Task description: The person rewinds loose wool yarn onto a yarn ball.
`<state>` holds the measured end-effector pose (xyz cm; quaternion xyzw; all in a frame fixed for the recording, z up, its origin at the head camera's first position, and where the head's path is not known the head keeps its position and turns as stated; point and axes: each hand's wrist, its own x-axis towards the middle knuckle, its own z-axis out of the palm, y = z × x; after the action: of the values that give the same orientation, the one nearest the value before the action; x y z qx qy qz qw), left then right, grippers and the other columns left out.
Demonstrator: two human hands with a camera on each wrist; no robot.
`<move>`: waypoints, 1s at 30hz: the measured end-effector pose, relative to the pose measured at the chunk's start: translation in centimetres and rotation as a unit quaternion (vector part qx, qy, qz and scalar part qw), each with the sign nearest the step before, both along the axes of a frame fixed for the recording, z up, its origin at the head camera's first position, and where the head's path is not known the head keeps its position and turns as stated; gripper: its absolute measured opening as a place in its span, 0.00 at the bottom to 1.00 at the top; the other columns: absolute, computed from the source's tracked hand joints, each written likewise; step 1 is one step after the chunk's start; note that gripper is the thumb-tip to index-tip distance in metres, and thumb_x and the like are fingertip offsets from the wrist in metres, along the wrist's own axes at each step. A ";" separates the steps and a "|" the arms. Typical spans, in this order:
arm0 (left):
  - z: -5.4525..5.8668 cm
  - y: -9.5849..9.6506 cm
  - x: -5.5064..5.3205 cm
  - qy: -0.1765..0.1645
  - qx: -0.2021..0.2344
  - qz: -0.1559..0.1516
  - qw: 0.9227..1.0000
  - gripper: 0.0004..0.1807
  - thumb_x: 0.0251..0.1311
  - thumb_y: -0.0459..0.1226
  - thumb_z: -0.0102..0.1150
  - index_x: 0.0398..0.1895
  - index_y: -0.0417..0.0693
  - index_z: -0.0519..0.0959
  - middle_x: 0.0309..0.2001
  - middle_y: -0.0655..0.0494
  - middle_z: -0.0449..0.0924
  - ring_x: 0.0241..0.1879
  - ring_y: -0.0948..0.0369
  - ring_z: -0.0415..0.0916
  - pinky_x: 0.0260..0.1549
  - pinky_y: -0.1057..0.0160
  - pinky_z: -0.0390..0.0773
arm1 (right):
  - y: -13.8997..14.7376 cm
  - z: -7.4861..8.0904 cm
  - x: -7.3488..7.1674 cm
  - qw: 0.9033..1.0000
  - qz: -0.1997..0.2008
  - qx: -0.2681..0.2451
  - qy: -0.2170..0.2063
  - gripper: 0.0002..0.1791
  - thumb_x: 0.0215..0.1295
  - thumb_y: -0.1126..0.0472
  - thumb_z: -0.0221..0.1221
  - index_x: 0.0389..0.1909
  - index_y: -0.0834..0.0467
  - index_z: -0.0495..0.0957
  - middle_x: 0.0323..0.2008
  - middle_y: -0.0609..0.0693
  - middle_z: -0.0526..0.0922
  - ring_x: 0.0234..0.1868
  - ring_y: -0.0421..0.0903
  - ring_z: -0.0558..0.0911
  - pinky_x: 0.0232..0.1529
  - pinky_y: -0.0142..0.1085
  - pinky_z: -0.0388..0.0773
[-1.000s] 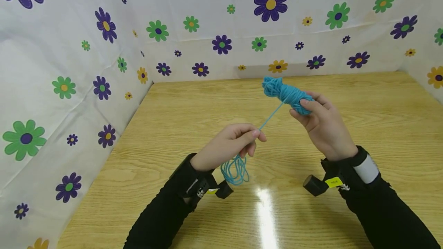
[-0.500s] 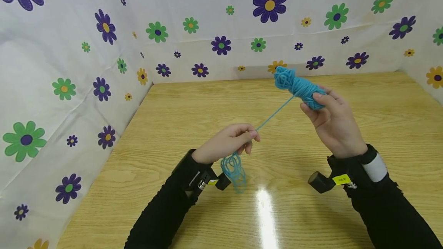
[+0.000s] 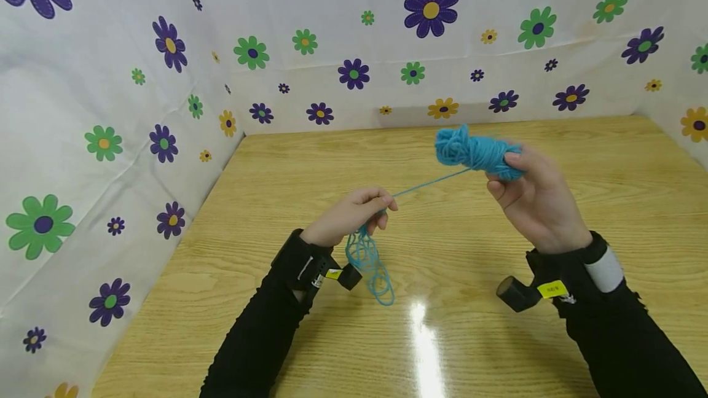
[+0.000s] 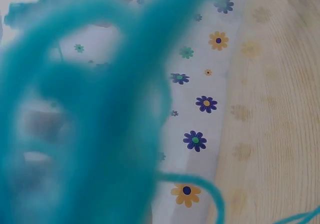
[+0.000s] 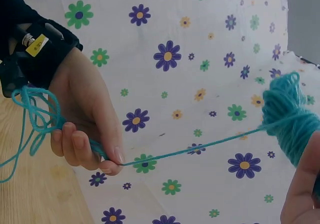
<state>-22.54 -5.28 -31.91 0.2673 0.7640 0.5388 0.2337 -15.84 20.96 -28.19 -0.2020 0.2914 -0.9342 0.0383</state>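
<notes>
A skein of blue yarn (image 3: 481, 153) is held up over the table's right half by my right hand (image 3: 539, 198), thumb and fingers gripping its right end. From its middle a single strand (image 3: 431, 183) runs taut down to my left hand (image 3: 354, 214), which pinches it between thumb and forefinger. Below the left palm hang loose loops of yarn (image 3: 362, 252), with the other fingers curled over them. In the right wrist view the strand stretches from the left fingertips (image 5: 117, 156) to the wound skein (image 5: 290, 116). Blurred yarn (image 4: 115, 114) covers much of the left wrist view.
The wooden table (image 3: 276, 177) spreads under both hands. A white cloth with printed flowers (image 3: 332, 17) hangs behind and along the left side. Black wrist mounts (image 3: 520, 293) with small cameras jut inward below each hand.
The skein and right hand have moved right, rising and then dipping, and the skein now lies more level. My left hand has drawn left, lengthening the strand; its loops hang lower and looser.
</notes>
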 end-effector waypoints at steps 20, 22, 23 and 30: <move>2.7 -1.0 1.5 -0.092 0.173 0.012 0.981 0.13 0.72 0.35 0.36 0.34 0.43 0.72 0.16 0.60 0.63 0.15 0.65 0.57 0.18 0.70 0.62 | 0.3 -0.9 -0.4 0.850 0.129 0.484 0.166 0.07 0.65 0.73 0.48 0.41 0.66 0.73 0.33 0.51 0.74 0.23 0.44 0.71 0.23 0.30 0.73; 3.2 -1.1 1.9 -0.087 0.177 0.012 0.980 0.13 0.72 0.35 0.37 0.35 0.41 0.72 0.16 0.60 0.63 0.15 0.65 0.56 0.18 0.70 0.61 | 0.2 -0.9 -0.4 0.838 0.117 0.509 0.156 0.06 0.66 0.71 0.49 0.41 0.69 0.72 0.33 0.54 0.73 0.24 0.44 0.71 0.23 0.31 0.73; 3.4 -1.1 2.2 -0.083 0.179 0.012 0.980 0.13 0.72 0.34 0.36 0.35 0.40 0.72 0.16 0.59 0.63 0.15 0.65 0.56 0.18 0.70 0.61 | 0.1 -1.0 -0.5 0.833 0.111 0.521 0.150 0.07 0.66 0.70 0.50 0.41 0.70 0.72 0.34 0.55 0.73 0.24 0.44 0.72 0.24 0.31 0.74; 4.7 -1.2 4.0 -0.006 0.155 0.002 0.988 0.14 0.71 0.31 0.37 0.41 0.26 0.71 0.17 0.58 0.63 0.17 0.64 0.57 0.19 0.70 0.61 | -0.3 -1.5 -1.0 0.812 0.058 0.574 0.086 0.12 0.65 0.65 0.54 0.45 0.70 0.71 0.39 0.62 0.73 0.34 0.53 0.76 0.34 0.41 0.80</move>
<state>-18.52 -6.45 -27.21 0.2955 0.6700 0.6531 0.1931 -16.82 20.62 -29.65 -0.2390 0.7648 -0.5718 0.1760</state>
